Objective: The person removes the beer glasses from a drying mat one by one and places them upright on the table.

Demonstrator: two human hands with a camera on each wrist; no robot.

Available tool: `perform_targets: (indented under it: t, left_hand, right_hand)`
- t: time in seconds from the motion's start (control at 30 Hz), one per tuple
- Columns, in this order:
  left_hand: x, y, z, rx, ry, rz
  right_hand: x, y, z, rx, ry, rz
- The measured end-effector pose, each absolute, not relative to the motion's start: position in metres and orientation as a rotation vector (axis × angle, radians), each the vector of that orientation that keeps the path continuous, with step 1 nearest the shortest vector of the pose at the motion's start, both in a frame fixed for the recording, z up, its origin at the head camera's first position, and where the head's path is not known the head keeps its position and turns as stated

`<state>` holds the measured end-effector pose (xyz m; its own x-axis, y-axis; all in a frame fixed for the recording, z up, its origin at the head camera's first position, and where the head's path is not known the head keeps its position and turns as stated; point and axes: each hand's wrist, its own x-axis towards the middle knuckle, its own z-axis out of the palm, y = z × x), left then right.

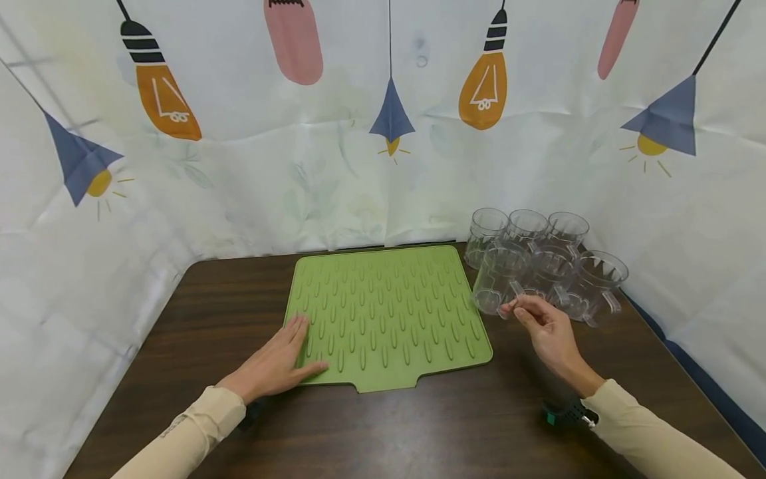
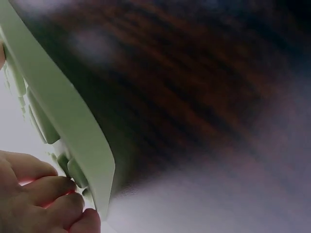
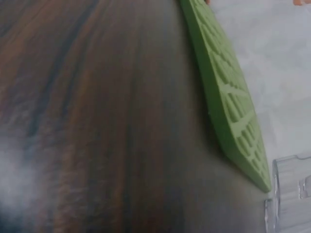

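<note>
A green ribbed drying mat (image 1: 389, 313) lies on the dark wooden table. My left hand (image 1: 278, 356) rests on its left edge with fingers straight and thumb spread; in the left wrist view, the fingers lie over the raised ribs of the mat (image 2: 73, 111). Right of the mat, my right hand (image 1: 547, 332) pinches the handle of the front-left clear mug (image 1: 495, 276), which stands upright. In the right wrist view, part of a clear mug (image 3: 294, 201) shows by the mat's corner (image 3: 233, 116); the right hand is out of that view.
Beside and behind that mug, several more clear mugs (image 1: 598, 273) stand close together in two rows at the table's right. A white curtain (image 1: 251, 186) printed with lamps hangs along the back and sides. Bare wood (image 1: 221, 306) lies left of the mat.
</note>
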<state>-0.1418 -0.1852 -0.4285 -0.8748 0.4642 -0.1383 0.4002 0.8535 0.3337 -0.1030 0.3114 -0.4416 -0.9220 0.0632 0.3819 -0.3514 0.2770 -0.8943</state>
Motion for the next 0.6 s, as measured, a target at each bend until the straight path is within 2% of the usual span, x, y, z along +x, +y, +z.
perform_targets:
  t: [0.6]
  left_hand:
    - [-0.145, -0.188, -0.428, 0.659, 2.765, 0.446]
  right_hand:
    - [-0.099, 0.32, -0.456, 0.224, -2.212, 1.681]
